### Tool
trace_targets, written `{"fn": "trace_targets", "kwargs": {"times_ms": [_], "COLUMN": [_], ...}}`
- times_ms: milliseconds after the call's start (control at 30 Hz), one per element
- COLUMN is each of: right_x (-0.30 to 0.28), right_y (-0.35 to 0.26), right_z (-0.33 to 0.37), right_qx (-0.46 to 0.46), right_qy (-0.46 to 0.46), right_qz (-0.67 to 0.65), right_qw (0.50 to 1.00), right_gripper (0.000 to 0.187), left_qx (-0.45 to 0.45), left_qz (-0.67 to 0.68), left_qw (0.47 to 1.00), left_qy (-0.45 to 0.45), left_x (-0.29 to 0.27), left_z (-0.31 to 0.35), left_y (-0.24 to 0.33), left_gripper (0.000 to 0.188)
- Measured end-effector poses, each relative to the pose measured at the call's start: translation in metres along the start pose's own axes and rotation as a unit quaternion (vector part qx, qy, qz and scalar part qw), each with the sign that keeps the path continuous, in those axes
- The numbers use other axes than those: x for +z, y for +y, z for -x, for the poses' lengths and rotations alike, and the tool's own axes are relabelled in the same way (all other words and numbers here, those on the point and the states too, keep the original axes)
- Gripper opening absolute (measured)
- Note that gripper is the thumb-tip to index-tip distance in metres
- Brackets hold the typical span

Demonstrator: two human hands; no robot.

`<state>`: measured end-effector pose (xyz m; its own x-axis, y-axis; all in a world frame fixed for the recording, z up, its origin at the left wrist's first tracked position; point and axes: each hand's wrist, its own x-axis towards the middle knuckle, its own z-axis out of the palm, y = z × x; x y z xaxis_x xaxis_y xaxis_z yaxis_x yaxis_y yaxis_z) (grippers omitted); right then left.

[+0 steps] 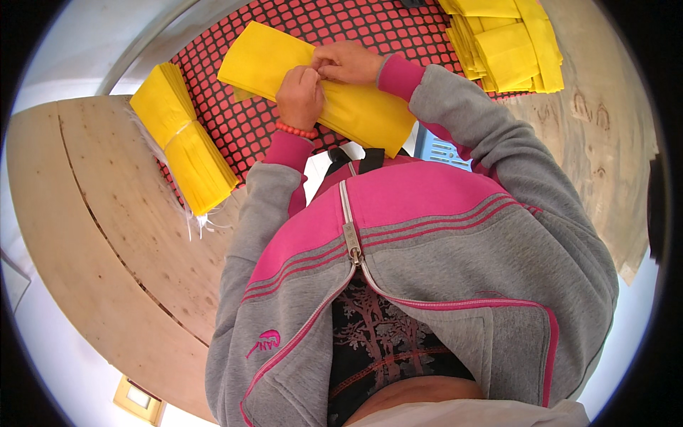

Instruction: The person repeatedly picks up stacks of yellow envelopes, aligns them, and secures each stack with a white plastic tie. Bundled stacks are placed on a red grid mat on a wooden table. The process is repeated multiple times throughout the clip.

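A long yellow bundle of folded fabric-like sheets (267,58) lies slantwise before me, its near right end reaching over the table edge. My left hand (299,96), with a red bead bracelet at the wrist, is closed in a pinch over the bundle's middle. Right beside it, my right hand (348,62) also has its fingers pressed together, nearly touching the left. Whatever thin thing the fingertips hold is too small to make out. To the left rests another yellow bundle (183,139), with a pale string (180,134) round its middle.
A red and black patterned mat (334,25) covers part of the wooden table (64,185). Several stacked yellow bundles (506,46) sit at the far right. White strands (201,222) trail by the left bundle. Something blue and slotted (442,149) shows below the table edge.
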<state>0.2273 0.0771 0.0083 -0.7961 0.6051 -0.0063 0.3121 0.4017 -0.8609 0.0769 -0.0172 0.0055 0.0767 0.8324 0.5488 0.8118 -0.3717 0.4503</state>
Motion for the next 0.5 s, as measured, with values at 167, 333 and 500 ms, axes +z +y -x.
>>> {"fn": "trace_targets", "kwargs": {"times_ms": [167,333,500], "right_x": [-0.009,-0.016,-0.017], "right_y": [-0.002,-0.005,0.0], "right_z": [-0.008,-0.02,-0.023], "right_qx": [-0.08,-0.127,-0.16], "right_qy": [-0.049,-0.113,-0.131], "right_qz": [0.118,0.179,0.192], "right_qw": [0.989,0.969,0.959], "right_gripper": [0.011,0.008,0.008], "left_qx": [0.018,0.012,0.009], "left_qz": [0.009,0.013,0.022], "left_qw": [0.999,0.999,0.999], "left_qy": [0.026,0.035,0.044], "left_x": [-0.001,-0.003,-0.001], "left_z": [0.003,0.005,0.008], "left_y": [-0.002,-0.003,-0.006], "left_gripper": [0.013,0.014,0.016]}}
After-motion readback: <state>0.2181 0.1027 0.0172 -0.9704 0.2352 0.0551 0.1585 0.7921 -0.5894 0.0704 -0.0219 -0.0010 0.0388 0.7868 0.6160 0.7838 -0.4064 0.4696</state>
